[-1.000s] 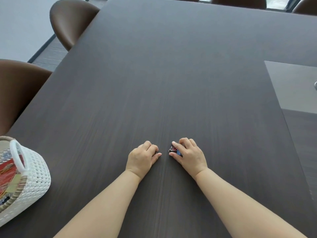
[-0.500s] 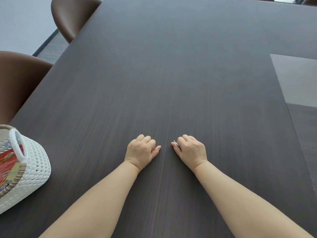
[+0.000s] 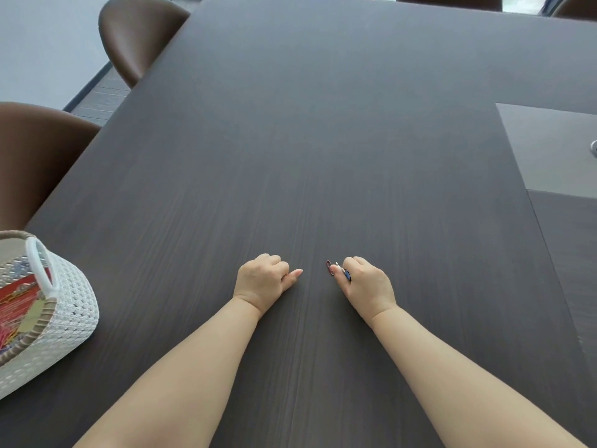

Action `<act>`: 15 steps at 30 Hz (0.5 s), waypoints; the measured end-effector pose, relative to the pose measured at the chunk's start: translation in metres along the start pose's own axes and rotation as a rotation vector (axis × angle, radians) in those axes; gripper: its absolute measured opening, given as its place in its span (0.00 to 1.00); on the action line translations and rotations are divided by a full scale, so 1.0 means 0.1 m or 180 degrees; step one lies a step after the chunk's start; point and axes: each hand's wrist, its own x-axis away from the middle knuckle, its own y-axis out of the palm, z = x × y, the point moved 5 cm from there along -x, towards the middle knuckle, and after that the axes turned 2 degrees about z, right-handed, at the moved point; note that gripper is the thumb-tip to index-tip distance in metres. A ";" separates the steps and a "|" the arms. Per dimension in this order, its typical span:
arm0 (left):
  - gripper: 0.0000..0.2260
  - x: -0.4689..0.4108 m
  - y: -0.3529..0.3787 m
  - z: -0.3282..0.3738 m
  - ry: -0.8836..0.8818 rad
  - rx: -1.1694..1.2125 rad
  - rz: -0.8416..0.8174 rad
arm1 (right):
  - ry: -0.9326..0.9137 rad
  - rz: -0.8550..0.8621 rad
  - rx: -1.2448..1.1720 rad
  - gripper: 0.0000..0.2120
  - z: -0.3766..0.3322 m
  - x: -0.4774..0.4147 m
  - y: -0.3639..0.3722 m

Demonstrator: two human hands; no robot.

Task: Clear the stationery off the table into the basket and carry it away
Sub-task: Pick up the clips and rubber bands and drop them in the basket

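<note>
Here, one red clip (image 3: pixel 329 268), one blue clip (image 3: pixel 347 275) at right hand (image 3: pixel 368 286); one basket (image 3: pixel 71 305).

Basket (image 3: pixel 71 305) partly off-frame, contents perhaps stationery

Matt dark wood-grain table (image 3: pixel 323 140); white woven-look plastic basket (image 3: pixel 68 305) near left; smooth brown leather-look chairs (image 3: pixel 135 30) far left.

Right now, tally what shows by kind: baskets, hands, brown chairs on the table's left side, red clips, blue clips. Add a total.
White basket: 1
Hands: 2, left hand and right hand
Brown chairs on the left: 2, far chair and near chair
Red paper clip: 1
Blue clip, pinched by the right hand: 1
Total: 7
</note>
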 end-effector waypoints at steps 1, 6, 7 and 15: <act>0.25 -0.01 -0.02 0.00 -0.0032 -0.0015 0.0032 | 0.0134 -0.0073 -0.0089 0.18 0.04 0.03 -0.02; 0.31 0.10 -0.22 -0.08 -0.0446 0.0297 -0.0018 | 0.0593 -0.0329 -0.0309 0.19 0.12 0.02 -0.26; 0.31 0.14 -0.30 -0.12 -0.0548 0.0409 -0.0040 | 0.0558 -0.0288 -0.0336 0.19 0.07 -0.04 -0.33; 0.28 0.35 -1.80 -1.00 -0.1147 0.0265 0.0713 | -0.0646 -0.0128 -0.1065 0.18 -1.80 -0.52 -0.42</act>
